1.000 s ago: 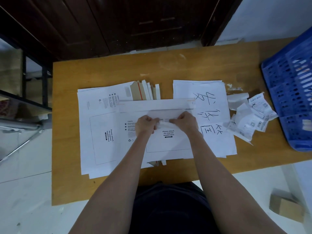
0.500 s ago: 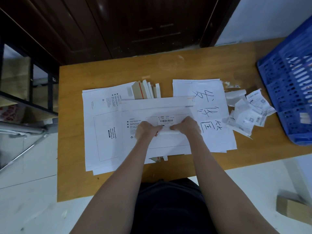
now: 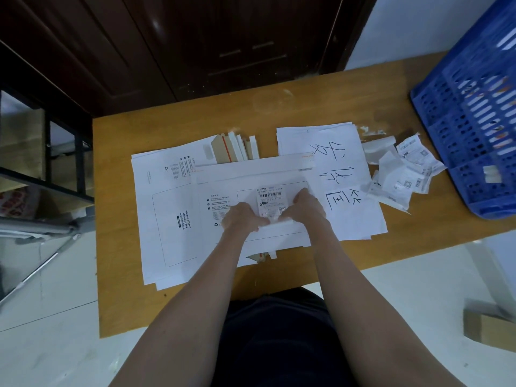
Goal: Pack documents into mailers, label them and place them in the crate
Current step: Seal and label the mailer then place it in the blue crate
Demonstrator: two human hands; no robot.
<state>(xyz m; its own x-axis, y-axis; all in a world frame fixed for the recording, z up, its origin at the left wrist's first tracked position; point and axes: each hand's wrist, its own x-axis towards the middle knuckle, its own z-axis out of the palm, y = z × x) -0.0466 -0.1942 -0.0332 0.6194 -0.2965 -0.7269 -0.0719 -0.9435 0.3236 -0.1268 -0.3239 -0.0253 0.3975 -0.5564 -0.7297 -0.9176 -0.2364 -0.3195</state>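
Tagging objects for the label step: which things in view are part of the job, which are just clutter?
In the job:
- left hand and right hand, peeling the backing strip
- waybill label
- top mailer
- mailer stack
- blue crate

Lying about:
- peeled backing scraps
- handwritten sheet
- cardboard box on the floor

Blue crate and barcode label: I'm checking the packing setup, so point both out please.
blue crate [image 3: 472, 141], head view, on its slotted side wall.
barcode label [image 3: 270, 201], head view, on its printed face between the hands.
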